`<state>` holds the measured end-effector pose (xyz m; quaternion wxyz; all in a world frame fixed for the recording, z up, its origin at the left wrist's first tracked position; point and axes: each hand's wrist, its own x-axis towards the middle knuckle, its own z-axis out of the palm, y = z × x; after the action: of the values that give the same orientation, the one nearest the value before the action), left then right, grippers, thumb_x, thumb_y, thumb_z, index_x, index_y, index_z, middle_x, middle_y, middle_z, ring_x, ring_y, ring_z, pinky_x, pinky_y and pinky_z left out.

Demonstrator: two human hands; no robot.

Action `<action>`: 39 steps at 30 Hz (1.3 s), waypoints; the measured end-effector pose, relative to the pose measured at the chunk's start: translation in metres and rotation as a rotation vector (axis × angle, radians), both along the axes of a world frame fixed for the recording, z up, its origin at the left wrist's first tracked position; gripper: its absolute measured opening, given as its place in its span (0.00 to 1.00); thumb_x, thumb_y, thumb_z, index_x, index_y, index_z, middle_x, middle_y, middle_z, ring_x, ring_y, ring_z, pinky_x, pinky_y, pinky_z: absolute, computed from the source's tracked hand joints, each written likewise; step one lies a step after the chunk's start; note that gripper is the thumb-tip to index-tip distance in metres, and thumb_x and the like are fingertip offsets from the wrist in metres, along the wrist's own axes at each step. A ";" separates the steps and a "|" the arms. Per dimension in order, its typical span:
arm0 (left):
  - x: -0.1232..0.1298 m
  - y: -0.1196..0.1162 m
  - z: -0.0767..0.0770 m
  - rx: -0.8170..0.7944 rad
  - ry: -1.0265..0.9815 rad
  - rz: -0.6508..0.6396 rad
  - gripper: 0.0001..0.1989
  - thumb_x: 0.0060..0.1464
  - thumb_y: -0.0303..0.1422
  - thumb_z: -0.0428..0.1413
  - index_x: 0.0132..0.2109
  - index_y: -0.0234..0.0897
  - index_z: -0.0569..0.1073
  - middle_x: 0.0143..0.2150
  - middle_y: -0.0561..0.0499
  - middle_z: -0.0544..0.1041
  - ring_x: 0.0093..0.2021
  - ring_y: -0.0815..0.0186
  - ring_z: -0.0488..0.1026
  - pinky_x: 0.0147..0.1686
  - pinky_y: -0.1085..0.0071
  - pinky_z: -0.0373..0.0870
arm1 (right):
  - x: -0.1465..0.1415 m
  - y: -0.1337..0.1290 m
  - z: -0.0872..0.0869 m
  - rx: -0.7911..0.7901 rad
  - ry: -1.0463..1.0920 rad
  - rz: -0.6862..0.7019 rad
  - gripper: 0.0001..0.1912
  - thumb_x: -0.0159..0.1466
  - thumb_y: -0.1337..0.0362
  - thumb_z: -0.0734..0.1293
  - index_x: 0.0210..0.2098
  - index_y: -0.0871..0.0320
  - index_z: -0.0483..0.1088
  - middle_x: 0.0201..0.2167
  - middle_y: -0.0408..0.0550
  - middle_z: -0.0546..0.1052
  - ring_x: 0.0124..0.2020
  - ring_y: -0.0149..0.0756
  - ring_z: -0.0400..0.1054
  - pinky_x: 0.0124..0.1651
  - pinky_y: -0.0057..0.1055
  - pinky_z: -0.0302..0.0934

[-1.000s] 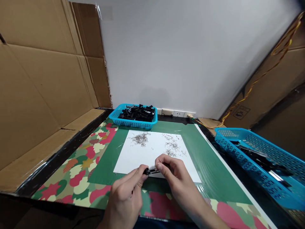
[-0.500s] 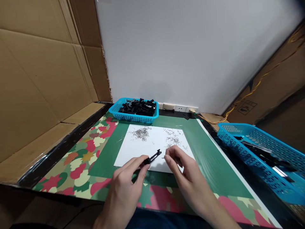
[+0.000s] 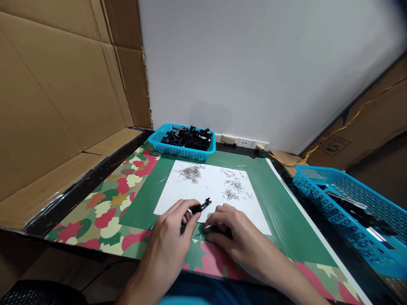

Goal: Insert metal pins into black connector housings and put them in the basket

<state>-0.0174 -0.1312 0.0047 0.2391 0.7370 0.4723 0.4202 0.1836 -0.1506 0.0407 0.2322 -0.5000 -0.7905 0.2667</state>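
My left hand (image 3: pixel 173 226) pinches a slim black plastic part (image 3: pixel 205 204) between thumb and fingers, its notched end pointing away to the right. My right hand (image 3: pixel 230 226) is closed close by, a little lower and to the right, apart from the black part. A thin, pale, metal-like tip (image 3: pixel 207 227) shows at its fingertips, and something dark lies behind it in the palm; its kind is hidden. Below both hands lies a white sheet (image 3: pixel 203 195) bearing a pile of tiny wire pieces (image 3: pixel 191 173) at left and looser heaps (image 3: pixel 232 188) at right.
A blue basket (image 3: pixel 181 151) full of black parts stands at the back by the wall. Another blue basket (image 3: pixel 330 207) with black pieces is at the right edge. Wall sockets (image 3: pixel 243 143) and a yellow cable (image 3: pixel 310 154) run behind the table. Cardboard (image 3: pixel 63 84) walls the left side.
My right hand has come down and left, nearer the body, with the thin tip now pointing left. My left hand still holds the black part, which has turned slightly. The view has shifted a little.
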 end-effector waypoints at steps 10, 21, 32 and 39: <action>0.001 0.000 -0.001 -0.158 -0.052 0.006 0.08 0.69 0.32 0.54 0.51 0.44 0.77 0.42 0.52 0.81 0.38 0.63 0.76 0.41 0.66 0.72 | -0.007 0.005 -0.009 -0.021 -0.128 0.040 0.10 0.71 0.77 0.65 0.38 0.56 0.73 0.41 0.48 0.77 0.45 0.41 0.68 0.48 0.36 0.63; 0.002 0.000 0.000 -0.177 -0.055 0.030 0.08 0.69 0.35 0.55 0.51 0.44 0.76 0.40 0.53 0.80 0.37 0.62 0.76 0.41 0.65 0.71 | -0.005 0.002 0.001 -0.035 -0.163 0.119 0.11 0.74 0.75 0.63 0.40 0.55 0.73 0.43 0.47 0.76 0.47 0.42 0.68 0.50 0.38 0.64; -0.001 0.001 -0.003 -0.185 -0.040 0.019 0.08 0.70 0.38 0.54 0.50 0.46 0.76 0.39 0.53 0.80 0.36 0.62 0.75 0.40 0.65 0.71 | 0.025 -0.004 0.017 -0.051 -0.213 0.062 0.08 0.78 0.69 0.59 0.44 0.54 0.68 0.45 0.48 0.74 0.45 0.40 0.66 0.48 0.37 0.62; 0.000 0.002 -0.006 -0.166 -0.034 -0.005 0.07 0.70 0.38 0.54 0.49 0.46 0.75 0.39 0.54 0.78 0.37 0.63 0.75 0.40 0.65 0.71 | 0.115 0.030 0.024 -0.012 -0.461 -0.169 0.18 0.79 0.57 0.57 0.37 0.54 0.71 0.38 0.51 0.76 0.40 0.44 0.68 0.43 0.38 0.60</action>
<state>-0.0171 -0.1295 -0.0013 0.3084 0.7086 0.4994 0.3916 0.2987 -0.1202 0.0648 0.0639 -0.6133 -0.7764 0.1299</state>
